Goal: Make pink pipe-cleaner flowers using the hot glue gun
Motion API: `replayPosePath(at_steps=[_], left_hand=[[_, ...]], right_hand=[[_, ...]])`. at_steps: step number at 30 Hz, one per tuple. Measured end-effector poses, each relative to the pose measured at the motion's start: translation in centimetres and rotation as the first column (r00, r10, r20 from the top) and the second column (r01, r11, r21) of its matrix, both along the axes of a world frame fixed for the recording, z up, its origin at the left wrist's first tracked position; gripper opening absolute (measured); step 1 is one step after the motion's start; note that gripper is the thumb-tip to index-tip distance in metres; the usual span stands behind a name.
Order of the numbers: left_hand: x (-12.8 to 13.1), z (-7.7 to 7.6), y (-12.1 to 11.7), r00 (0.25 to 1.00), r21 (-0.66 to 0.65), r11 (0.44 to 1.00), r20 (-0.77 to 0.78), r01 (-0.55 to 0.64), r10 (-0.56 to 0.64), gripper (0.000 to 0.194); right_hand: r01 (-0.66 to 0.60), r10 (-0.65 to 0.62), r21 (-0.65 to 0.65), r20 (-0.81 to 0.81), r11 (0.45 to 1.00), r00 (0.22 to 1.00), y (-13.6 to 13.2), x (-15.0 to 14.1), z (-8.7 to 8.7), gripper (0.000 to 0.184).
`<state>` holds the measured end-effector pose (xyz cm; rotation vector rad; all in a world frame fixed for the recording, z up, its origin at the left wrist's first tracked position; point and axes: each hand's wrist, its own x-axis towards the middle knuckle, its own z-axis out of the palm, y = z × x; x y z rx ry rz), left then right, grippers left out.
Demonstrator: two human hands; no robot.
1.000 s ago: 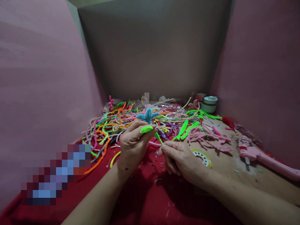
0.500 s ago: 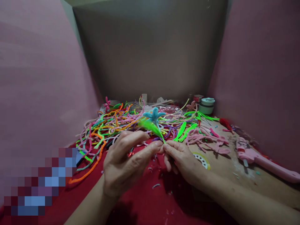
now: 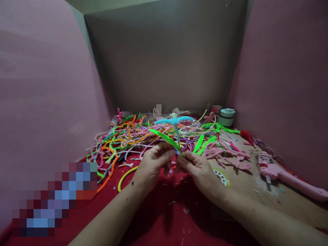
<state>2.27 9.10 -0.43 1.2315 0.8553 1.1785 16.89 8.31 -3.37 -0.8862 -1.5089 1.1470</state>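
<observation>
A small pipe-cleaner flower [image 3: 174, 121] with light blue petals stands upright on a thin stem, with a bright green leaf [image 3: 164, 137] angling off to the left. My left hand [image 3: 153, 164] and my right hand [image 3: 198, 169] meet at the bottom of the stem, both with fingers pinched together on it. The flower's head sits above and between the two hands. Behind it lies a big tangle of coloured pipe cleaners [image 3: 128, 136].
A pink glue gun [image 3: 279, 174] lies at the right. A yellow-rimmed tape roll [image 3: 222, 176] sits just beyond my right hand. Pink pipe-cleaner shapes [image 3: 228, 153], green leaves [image 3: 203, 141], a small lidded jar [image 3: 226, 117] and a red cloth [image 3: 159, 218] are around.
The flower has been turned upright, its blue head rising and its leaf swinging left. My left hand has moved from the leaf down to the stem, beside my right hand.
</observation>
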Motion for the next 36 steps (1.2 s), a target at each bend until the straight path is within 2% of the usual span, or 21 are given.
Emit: replayPosePath(at_steps=[2, 6, 9, 12, 17, 19, 21, 23, 26, 31, 34, 36], left_hand=[[0.2, -0.1, 0.1, 0.995, -0.032, 0.999, 0.098, 0.034, -0.031, 0.026], [0.2, 0.0, 0.4, 0.976, -0.186, 0.982, 0.218, 0.031, 0.010, 0.028], [0.2, -0.1, 0.6, 0.983, -0.314, 0.948, 0.183, 0.047, 0.012, 0.024], [-0.1, -0.3, 0.7, 0.989, -0.390, 0.917, 0.149, 0.081, -0.023, 0.024], [-0.9, -0.6, 0.9, 0.975, -0.488, 0.850, 0.192, 0.197, -0.116, 0.013], [-1.1, -0.8, 1.0, 0.968, -0.515, 0.827, 0.215, 0.223, -0.127, 0.012], [-1.1, -0.9, 1.0, 0.955, -0.495, 0.831, 0.264, 0.254, -0.134, 0.016], [-0.9, -0.9, 1.0, 0.941, -0.446, 0.860, 0.321, 0.247, -0.104, 0.020], [-0.7, -0.7, 0.8, 0.929, -0.403, 0.903, 0.370, 0.149, 0.013, 0.025], [-1.0, -0.4, 1.6, 0.912, -0.332, 0.942, 0.367, -0.053, 0.181, 0.022], [-1.3, -0.7, 2.5, 0.915, -0.333, 0.939, 0.348, -0.083, 0.204, 0.022], [-1.3, -1.2, 2.8, 0.938, -0.343, 0.938, 0.306, -0.050, 0.162, 0.020]], right_hand=[[-0.027, 0.027, -0.007, -0.007, 1.000, 1.000, -0.1, -0.1, 0.2, 0.023], [-0.046, 0.047, -0.050, 0.020, 0.998, 0.999, -0.1, -0.2, 0.3, 0.018], [-0.063, 0.067, -0.079, 0.053, 0.995, 0.996, -0.1, -0.3, 0.0, 0.008], [-0.087, 0.094, -0.081, 0.088, 0.993, 0.992, -0.3, -0.3, -0.3, 0.006], [-0.221, 0.221, -0.038, -0.026, 0.974, 0.975, -0.7, -0.4, -0.3, 0.016], [-0.235, 0.234, -0.024, -0.043, 0.972, 0.971, -0.7, -0.4, -0.3, 0.018], [-0.177, 0.177, -0.017, -0.009, 0.984, 0.984, -0.6, -0.4, -0.5, 0.017], [-0.102, 0.102, -0.005, 0.036, 0.995, 0.994, -0.3, -0.4, -0.6, 0.014], [-0.065, 0.065, -0.010, 0.059, 0.998, 0.996, 0.0, -0.3, -0.8, 0.011], [-0.105, 0.108, -0.049, 0.072, 0.993, 0.992, -0.1, -0.3, -1.1, 0.014], [-0.074, 0.077, -0.049, 0.069, 0.996, 0.995, 0.0, -0.1, -1.0, 0.012], [-0.010, 0.011, -0.030, 0.055, 0.999, 0.998, 0.3, 0.2, -0.5, 0.012]])
